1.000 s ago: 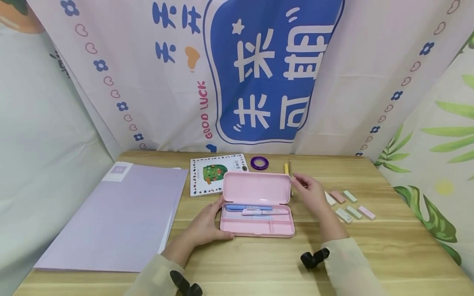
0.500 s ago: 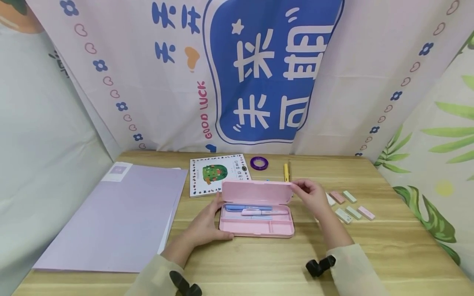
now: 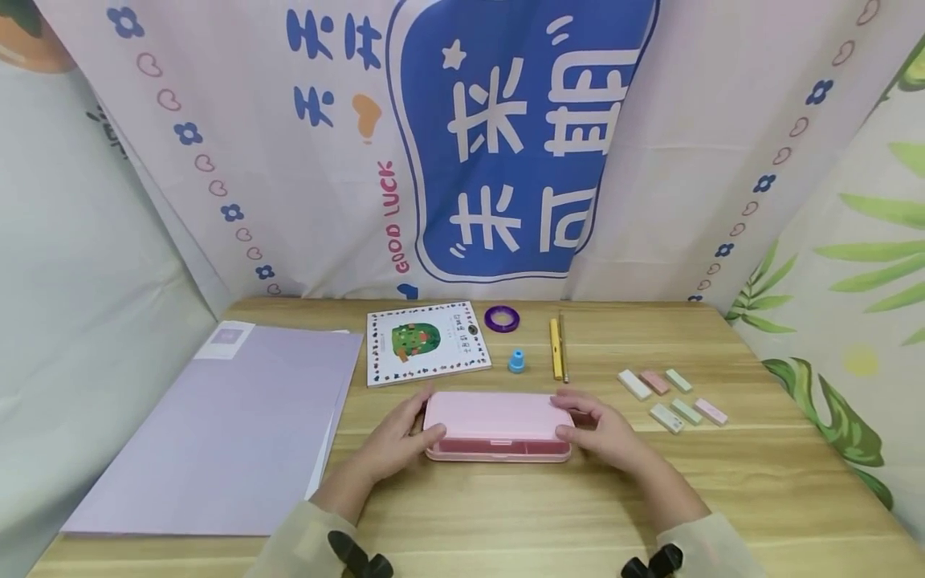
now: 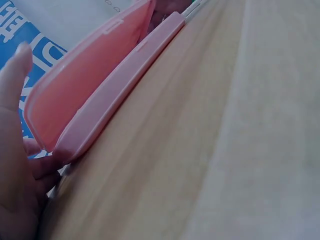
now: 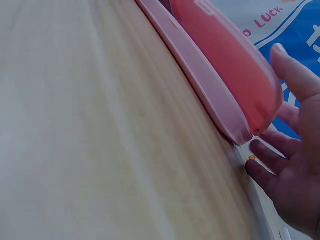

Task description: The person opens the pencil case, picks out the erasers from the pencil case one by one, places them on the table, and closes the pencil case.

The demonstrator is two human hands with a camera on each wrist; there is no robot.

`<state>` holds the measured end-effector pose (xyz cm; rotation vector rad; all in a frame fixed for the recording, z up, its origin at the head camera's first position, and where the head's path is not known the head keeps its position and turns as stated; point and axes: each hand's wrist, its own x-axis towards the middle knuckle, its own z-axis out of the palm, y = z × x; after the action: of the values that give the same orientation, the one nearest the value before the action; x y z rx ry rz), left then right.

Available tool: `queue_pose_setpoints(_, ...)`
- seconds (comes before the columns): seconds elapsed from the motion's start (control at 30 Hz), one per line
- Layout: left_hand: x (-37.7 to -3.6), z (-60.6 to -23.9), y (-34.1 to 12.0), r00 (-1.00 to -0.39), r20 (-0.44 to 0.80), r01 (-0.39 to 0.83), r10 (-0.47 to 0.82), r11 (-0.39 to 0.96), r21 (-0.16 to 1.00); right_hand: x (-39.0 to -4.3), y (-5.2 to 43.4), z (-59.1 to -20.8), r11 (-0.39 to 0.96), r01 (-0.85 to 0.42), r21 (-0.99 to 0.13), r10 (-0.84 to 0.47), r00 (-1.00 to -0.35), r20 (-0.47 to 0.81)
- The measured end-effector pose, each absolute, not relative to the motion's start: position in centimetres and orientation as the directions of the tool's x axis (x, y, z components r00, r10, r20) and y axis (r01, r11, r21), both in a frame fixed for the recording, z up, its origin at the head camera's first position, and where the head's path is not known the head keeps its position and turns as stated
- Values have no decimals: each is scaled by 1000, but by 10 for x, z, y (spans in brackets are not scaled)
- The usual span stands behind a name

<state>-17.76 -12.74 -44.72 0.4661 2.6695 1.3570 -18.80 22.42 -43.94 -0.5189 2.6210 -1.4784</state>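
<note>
A pink pencil case (image 3: 499, 416) lies on the table in the head view, its lid tilted down with a narrow gap along the front. My left hand (image 3: 397, 429) is at its left end, thumb by the lid's front corner. In the left wrist view that thumb (image 4: 17, 75) is raised straight, and the fingers touch the case's corner. My right hand (image 3: 600, 425) spans the right end, fingers spread and thumb over the lid's corner. The right wrist view shows the thumb (image 5: 295, 72) extended beside the lid (image 5: 235, 55). The pens inside are hidden.
Behind the case are a white booklet (image 3: 426, 343), a purple tape roll (image 3: 502, 319), a small blue object (image 3: 516, 361), and a yellow pencil-like stick (image 3: 556, 349) beside a thin brown one. Several erasers (image 3: 666, 417) lie right. A lilac folder (image 3: 217, 433) covers the left side.
The lid has swung forward and down from upright, covering the pens. My right hand has let go of its top edge and come nearer; my left thumb has moved up to the lid.
</note>
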Motion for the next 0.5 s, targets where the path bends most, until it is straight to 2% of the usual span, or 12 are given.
queue_pose_setpoints(0.27,-178,-447,-129,-957,-3,185,291,616,766,-184,218,-441,567,-216,-795,-380,-925,-21)
queue_pose_setpoints(0.5,-181,-442,-130,-957,-43,157,288,634,757,-185,215,-437,587,-227,-777,-389,-921,-26)
